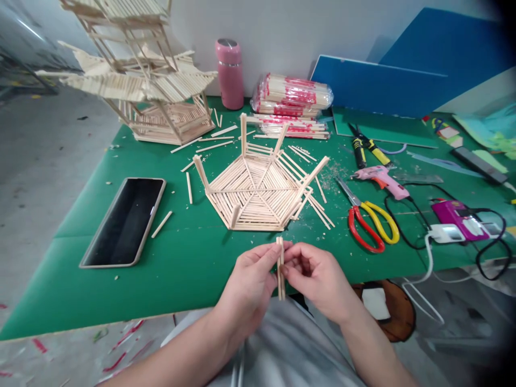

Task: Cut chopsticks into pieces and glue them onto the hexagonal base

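Observation:
Near the table's front edge, my left hand (252, 277) pinches a short bundle of wooden sticks (281, 290), held roughly upright. The fingers of my right hand (318, 277) are curled closed against the bundle's other side; part of their grip is hidden. Just beyond my hands sits a hexagonal base (253, 207) made of sticks laid in rows, with several short posts standing at its corners. Loose cut sticks (318, 209) lie against its right side.
A tiered stick-built pagoda (157, 86) stands back left, beside a pink bottle (230, 75) and wrapped chopstick packs (294, 97). A phone (124, 223) lies left. Scissors (368, 220), a pink glue gun (382, 180), pliers (368, 145) and cables occupy the right.

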Available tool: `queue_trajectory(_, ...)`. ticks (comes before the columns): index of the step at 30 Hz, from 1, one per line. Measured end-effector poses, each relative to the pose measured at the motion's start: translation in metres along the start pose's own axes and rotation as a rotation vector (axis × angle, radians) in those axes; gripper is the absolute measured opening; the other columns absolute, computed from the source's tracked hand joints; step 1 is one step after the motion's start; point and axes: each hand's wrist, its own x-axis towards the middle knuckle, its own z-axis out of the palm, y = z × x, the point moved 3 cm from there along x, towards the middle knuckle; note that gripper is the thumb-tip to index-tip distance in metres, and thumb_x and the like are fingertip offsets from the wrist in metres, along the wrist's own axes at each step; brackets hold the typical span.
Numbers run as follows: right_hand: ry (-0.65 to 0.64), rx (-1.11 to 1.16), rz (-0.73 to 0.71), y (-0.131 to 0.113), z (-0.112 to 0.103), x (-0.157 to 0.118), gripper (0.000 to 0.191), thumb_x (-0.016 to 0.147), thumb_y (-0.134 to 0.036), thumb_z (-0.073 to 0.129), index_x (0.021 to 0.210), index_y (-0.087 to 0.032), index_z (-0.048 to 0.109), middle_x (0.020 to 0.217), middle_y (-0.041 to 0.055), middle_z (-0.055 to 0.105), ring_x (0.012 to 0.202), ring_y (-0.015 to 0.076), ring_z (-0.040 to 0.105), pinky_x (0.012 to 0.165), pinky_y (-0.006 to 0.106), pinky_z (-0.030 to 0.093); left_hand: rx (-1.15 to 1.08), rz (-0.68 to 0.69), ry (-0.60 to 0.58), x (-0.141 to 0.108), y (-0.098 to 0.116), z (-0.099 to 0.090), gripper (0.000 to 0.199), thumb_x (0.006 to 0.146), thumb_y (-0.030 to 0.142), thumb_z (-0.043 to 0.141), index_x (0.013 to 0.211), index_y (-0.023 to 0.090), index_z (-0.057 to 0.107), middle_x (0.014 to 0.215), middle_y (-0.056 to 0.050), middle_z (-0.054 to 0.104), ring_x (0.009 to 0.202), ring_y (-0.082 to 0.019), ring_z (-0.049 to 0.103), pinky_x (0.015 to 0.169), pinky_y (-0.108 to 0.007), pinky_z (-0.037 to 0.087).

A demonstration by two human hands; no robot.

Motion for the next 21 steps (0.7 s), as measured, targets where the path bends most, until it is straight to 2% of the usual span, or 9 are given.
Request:
queue_trajectory(9,-0.04,0.012,0.01,-0.002,-0.001,0.004,0.006,0.072,-0.014,0.056,0.078,-0.016,0.057,0.065,-0.0032,0.055,0.058,0.0087,0.05,0.053,0.02,0.043,0.018,-0.019,-0.014,0.003,0.002,-0.003,0.013,0.071,0.018,0.063,0.076,0.009,0.071,0.062,-0.006,0.068,0.062,-0.014,0.062,0.065,-0.025,0.048)
queue_trajectory(16,-0.048,-0.03,0.016,-0.002,0.002,0.005,0.005,0.072,-0.012,0.054,0.075,-0.016,0.054,0.062,-0.0042,0.051,0.056,0.0081,0.045,0.051,0.019,0.039,0.019,-0.005,-0.002,0.004,0.001,-0.005,0.012,0.07,0.019,0.065,0.076,0.01,0.072,0.065,-0.007,0.068,0.066,-0.016,0.063,0.063,-0.023,0.049)
queue_trajectory(19,-0.09,-0.056,0.009,-0.007,-0.012,0.003,0.003,0.074,-0.015,0.054,0.073,-0.016,0.051,0.061,-0.0049,0.047,0.055,0.0076,0.043,0.05,0.018,0.038,0.024,0.001,0.016,0.004,0.003,-0.007,0.01,0.071,0.019,0.065,0.076,0.011,0.071,0.073,-0.008,0.069,0.075,-0.018,0.062,0.067,-0.025,0.05)
queue_trajectory(21,-0.018,-0.102,-0.023,-0.01,-0.035,0.004,0.005,0.076,-0.022,0.053,0.076,-0.017,0.051,0.062,-0.0045,0.048,0.054,0.0079,0.044,0.049,0.018,0.039,0.019,0.0,0.051,0.005,0.006,-0.009,0.009,0.072,0.019,0.066,0.073,0.011,0.07,0.081,-0.009,0.068,0.081,-0.019,0.062,0.072,-0.03,0.051)
